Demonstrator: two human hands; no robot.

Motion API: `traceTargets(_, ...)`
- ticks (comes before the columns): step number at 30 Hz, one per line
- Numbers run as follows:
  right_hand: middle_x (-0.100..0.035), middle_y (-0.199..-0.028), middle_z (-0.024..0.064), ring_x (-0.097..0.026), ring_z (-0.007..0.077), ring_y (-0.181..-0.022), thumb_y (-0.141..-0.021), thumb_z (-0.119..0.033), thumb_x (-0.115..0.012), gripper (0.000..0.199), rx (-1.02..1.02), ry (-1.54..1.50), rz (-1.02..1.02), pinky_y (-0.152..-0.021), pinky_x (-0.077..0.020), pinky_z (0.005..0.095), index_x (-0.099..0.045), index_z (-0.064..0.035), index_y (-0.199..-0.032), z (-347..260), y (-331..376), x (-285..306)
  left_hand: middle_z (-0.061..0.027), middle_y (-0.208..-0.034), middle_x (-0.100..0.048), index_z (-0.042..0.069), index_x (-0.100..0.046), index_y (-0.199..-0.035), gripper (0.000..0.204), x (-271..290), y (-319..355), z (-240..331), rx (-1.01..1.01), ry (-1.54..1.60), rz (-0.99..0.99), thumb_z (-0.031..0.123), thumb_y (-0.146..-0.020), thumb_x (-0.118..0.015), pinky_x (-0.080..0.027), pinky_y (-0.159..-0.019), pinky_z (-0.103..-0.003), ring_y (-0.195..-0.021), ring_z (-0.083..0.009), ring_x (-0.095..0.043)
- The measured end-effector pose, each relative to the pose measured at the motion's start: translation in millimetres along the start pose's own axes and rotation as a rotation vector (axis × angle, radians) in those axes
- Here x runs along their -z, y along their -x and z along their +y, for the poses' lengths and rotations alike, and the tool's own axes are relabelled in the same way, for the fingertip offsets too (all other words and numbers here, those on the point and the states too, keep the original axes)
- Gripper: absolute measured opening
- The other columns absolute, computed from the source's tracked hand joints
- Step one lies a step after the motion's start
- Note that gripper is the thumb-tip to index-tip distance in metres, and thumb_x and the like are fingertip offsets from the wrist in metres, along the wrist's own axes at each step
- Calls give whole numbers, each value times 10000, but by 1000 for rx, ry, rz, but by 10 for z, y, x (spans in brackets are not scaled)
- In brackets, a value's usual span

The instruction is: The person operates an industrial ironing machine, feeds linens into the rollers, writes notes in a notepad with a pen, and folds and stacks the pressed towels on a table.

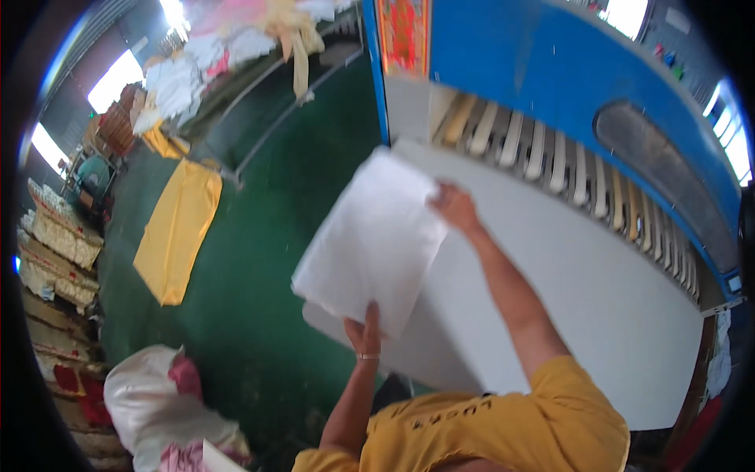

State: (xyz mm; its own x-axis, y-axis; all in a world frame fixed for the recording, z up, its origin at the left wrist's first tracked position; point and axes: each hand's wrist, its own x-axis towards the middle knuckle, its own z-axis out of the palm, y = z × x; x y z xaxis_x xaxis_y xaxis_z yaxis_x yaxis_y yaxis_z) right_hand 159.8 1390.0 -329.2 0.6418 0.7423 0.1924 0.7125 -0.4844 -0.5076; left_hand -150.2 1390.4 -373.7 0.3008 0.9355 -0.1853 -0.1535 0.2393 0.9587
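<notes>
Yellow shirt [503, 433] nearest, left fingers [372, 316] and right fingers [444, 198] hold white cloth [373, 236].

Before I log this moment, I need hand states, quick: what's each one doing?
Left hand: holding the near edge of the white sheet, fingers partly hidden.
Right hand: closed on the same sheet's right edge, near its far corner.

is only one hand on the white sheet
No, the left hand holds the white sheet by its near edge, the right hand farther up.
</notes>
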Motion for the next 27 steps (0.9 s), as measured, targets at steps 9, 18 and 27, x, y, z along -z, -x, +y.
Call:
traceTargets(9,-374,-1311,94,-351,268,-1204,-729,-317,-588,546,-191,183,-304,-911,-308,500,-426,-167,-1228,-116,185,-579,-58,-730,-592,-60,-578,-896,380,513,-271,-294,249,-197,-261,273,-741,-675,-410,-456,-255,-554,-113,-507)
traceTargets(18,-281,-1379,110,-211,298,-1294,-809,-306,-539,504,317,203,-53,-1010,-168,503,-401,-109,-1251,-1015,671,-1263,-139,-601,-624,-88,-613,-672,540,681,-410,-729,282,-535,-380,446,-751,-630,-453,-530,-321,-537,-161,-580)
traceTargets(27,-269,-1392,84,-180,264,-1307,-805,-234,-559,496,267,241,-183,-1043,-115,419,-407,-101,-1258,-1129,628,-1261,-71,-781,-589,2,-582,-946,257,1422,-377,-344,164,-116,-681,208,-800,-624,-450,-638,-265,-731,-141,-567)
